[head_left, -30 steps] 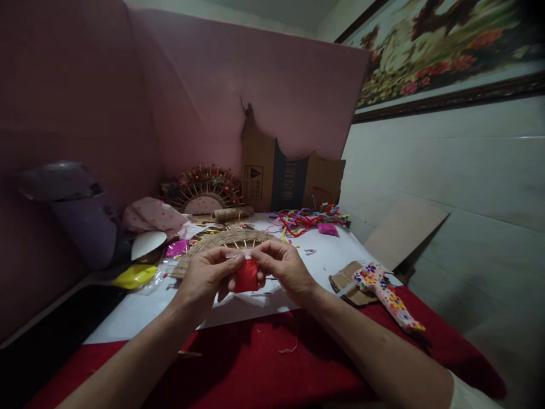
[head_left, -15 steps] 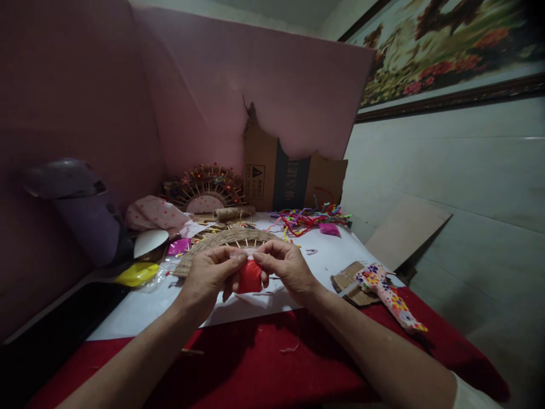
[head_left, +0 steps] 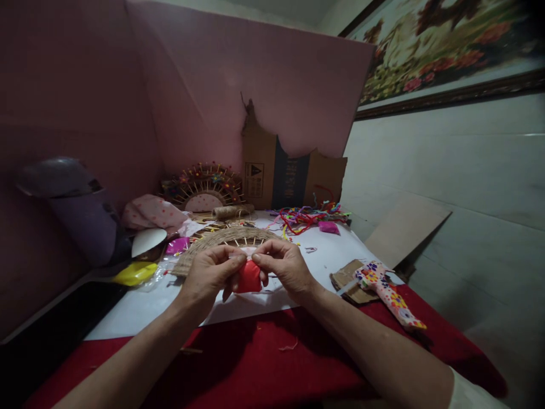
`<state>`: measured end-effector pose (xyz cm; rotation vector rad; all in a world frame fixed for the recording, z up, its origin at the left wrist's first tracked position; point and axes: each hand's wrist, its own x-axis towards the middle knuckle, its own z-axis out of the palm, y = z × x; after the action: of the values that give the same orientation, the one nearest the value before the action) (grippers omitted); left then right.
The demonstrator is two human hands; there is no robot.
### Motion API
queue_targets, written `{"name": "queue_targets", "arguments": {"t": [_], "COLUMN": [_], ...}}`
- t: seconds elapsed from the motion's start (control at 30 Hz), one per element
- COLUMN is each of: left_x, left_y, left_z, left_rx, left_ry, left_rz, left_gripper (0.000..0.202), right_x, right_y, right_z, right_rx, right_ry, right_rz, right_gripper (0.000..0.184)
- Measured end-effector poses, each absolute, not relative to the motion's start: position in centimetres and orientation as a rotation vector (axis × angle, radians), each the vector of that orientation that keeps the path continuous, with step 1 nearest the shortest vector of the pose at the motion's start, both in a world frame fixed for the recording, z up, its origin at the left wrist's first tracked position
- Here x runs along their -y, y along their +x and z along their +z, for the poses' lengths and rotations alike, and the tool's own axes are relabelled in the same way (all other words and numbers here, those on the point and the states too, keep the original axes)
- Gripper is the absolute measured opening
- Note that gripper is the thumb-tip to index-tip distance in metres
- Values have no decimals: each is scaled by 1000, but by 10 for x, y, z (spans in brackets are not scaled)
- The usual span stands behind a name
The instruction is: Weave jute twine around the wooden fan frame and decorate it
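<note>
Between my hands is a small red packet [head_left: 249,278] with a clear, pale upper edge. My left hand [head_left: 210,274] pinches that edge between thumb and forefinger. On the other side of the same edge, my right hand [head_left: 287,267] does likewise, its thumb almost meeting the left one. The remaining fingers curl behind the packet and are partly hidden. Just beyond my hands lies a woven half-round piece [head_left: 208,243] with thin sticks along its inner curve; my hands cover part of it.
Pink packets [head_left: 328,227], a yellow packet [head_left: 135,273] and coloured pipe cleaners [head_left: 300,220] lie on white paper [head_left: 123,318]. A flower-patterned glue gun [head_left: 389,292] rests on cardboard at right. Behind stand a decorated stick fan [head_left: 204,187] and torn cardboard [head_left: 259,170].
Both hands keep their pinch on the packet's upper edge, with hardly any movement. The whole view has shifted slightly.
</note>
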<state>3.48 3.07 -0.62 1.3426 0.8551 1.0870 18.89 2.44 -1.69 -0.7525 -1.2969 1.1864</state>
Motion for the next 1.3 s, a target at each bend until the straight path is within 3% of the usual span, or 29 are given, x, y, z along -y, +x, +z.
{"name": "queue_targets", "arguments": {"t": [0.47, 0.8, 1.3], "left_x": [-30, -34, -33], "left_y": [37, 33, 34], "left_z": [-2, -6, -6], "left_rx": [-856, -848, -950], "left_ry": [1163, 1157, 1220], "left_rz": [1144, 1079, 1045], "left_gripper": [16, 19, 25], "right_x": [-25, -27, -27], "right_y": [189, 189, 189], "right_z": [-17, -19, -19], "right_rx": [1312, 1241, 1290], "right_ry": [-753, -718, -744], "right_rz": [1234, 1319, 1297], "right_gripper": [21, 15, 19]}}
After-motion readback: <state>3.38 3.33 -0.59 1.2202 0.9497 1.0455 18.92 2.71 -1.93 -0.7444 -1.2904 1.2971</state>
